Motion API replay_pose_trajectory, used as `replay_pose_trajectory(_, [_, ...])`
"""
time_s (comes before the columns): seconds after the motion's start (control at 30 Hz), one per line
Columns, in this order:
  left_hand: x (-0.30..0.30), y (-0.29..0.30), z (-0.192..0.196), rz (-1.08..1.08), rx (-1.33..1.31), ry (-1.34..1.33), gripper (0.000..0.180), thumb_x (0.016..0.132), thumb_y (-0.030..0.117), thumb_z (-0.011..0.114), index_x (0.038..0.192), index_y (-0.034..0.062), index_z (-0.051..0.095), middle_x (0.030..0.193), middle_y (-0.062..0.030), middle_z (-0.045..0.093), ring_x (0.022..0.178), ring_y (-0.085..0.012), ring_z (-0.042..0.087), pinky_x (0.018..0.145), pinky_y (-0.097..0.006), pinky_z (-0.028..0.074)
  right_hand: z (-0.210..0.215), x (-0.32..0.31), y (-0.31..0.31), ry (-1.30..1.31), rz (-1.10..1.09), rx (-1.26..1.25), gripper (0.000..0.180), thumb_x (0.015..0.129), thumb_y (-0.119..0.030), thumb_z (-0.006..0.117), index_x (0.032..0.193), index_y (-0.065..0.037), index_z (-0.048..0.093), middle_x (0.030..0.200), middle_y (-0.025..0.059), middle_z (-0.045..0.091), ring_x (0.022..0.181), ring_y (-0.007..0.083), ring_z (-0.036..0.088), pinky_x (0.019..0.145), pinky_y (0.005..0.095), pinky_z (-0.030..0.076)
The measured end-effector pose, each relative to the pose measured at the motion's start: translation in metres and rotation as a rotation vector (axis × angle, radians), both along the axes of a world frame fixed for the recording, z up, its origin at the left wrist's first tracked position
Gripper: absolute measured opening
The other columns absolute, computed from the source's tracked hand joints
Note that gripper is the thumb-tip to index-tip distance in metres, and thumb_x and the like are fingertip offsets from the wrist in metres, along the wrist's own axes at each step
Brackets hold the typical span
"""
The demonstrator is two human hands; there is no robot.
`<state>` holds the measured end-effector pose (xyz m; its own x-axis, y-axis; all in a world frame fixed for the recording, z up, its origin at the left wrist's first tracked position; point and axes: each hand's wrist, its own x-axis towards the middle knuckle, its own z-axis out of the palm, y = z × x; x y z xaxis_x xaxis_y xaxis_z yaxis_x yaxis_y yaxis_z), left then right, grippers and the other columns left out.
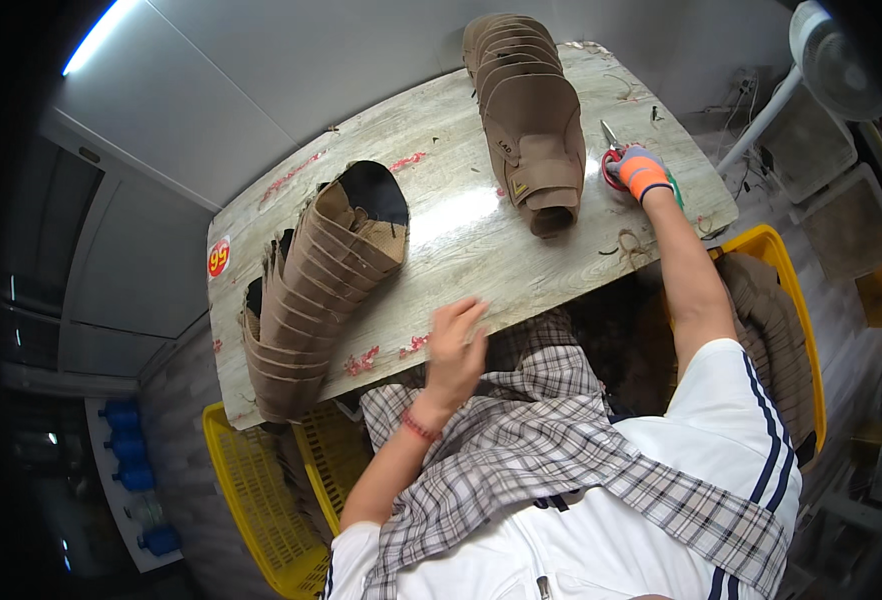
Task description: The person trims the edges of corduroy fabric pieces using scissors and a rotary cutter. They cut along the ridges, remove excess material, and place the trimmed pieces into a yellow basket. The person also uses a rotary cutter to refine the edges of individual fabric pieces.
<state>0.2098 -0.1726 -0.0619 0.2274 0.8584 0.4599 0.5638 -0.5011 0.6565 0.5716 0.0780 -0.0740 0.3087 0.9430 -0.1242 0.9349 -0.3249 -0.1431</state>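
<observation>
Left hand: empty, loosely spread | scissors: against gloved right hand, grip unclear

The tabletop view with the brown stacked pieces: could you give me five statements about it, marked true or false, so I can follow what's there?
1. The right hand wears a grey and orange glove. True.
2. The left hand wears a matching glove. False: its fingers are bare.
3. The right hand is at the red-handled scissors. True.
4. Only one stack of brown pieces lies on the table. False: there are two, a left stack and a farther stack to its right.
5. A white fan stands at the left of the picture. False: the fan is at the upper right.
</observation>
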Motion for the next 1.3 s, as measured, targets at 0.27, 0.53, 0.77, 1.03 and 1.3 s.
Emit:
replay_pose_trajectory(0.27, [0.105,0.078,-0.039,-0.178,0.006,0.048,0.063,0.08,0.005,0.068,0.135,-0.0072,0.04,0.14,-0.0224,0.039,0.128,-0.0392,0.038,0.108,-0.043,0.034,-0.024,0.009,0.059,-0.014,0.051,0.23,0.044,0.087,-0.046,0.058,0.103,-0.006,0.064,0.098,0.0211,0.068,0.09,0.0403,0.065,0.075,0.0473,0.052])
replay_pose_trajectory(0.53, [0.121,0.103,-0.047,-0.068,-0.034,0.053,0.082,0.079,0.015,0.072,0.143,-0.0068,0.026,0.143,-0.0282,0.031,0.134,-0.044,0.029,0.112,-0.045,0.027,-0.067,-0.006,0.191,1.599,-0.239,0.317,0.072,0.084,-0.064,0.054,0.123,-0.005,0.057,0.107,0.0122,0.065,0.098,0.0273,0.06,0.087,0.0379,0.047])
replay_pose_trajectory(0.77, [0.066,0.138,-0.056,0.048,-0.153,-0.183,0.09,0.078,0.02,0.075,0.144,-0.0055,0.019,0.14,-0.0299,0.036,0.131,-0.0422,0.037,0.11,-0.044,0.032,-0.08,-0.028,0.219,1.981,-0.064,0.35,0.091,0.082,-0.078,0.04,0.139,-0.008,0.046,0.139,0.0099,0.05,0.122,0.0298,0.05,0.106,0.0399,0.037])
replay_pose_trajectory(1.03, [0.033,0.175,-0.05,-0.046,-0.282,-0.645,0.052,0.087,0.01,0.062,0.132,-0.0028,0.039,0.124,-0.0177,0.056,0.112,-0.0248,0.055,0.097,-0.035,0.041,-0.088,0.036,0.252,1.369,0.213,0.605,0.072,0.094,-0.056,0.047,0.143,-0.004,0.039,0.147,0.008,0.04,0.134,0.0166,0.035,0.11,0.0315,0.03])
replay_pose_trajectory(1.3, [-0.046,0.178,0.002,-0.058,-0.395,-1.212,0.032,0.095,0.012,0.055,0.124,-0.0024,0.051,0.119,-0.0091,0.061,0.108,-0.0156,0.056,0.096,-0.031,0.044,-0.017,-0.021,0.146,1.055,0.68,0.555,0.041,0.083,-0.033,0.073,0.103,0.002,0.068,0.09,0.0091,0.069,0.078,0.0111,0.063,0.073,0.0278,0.051])
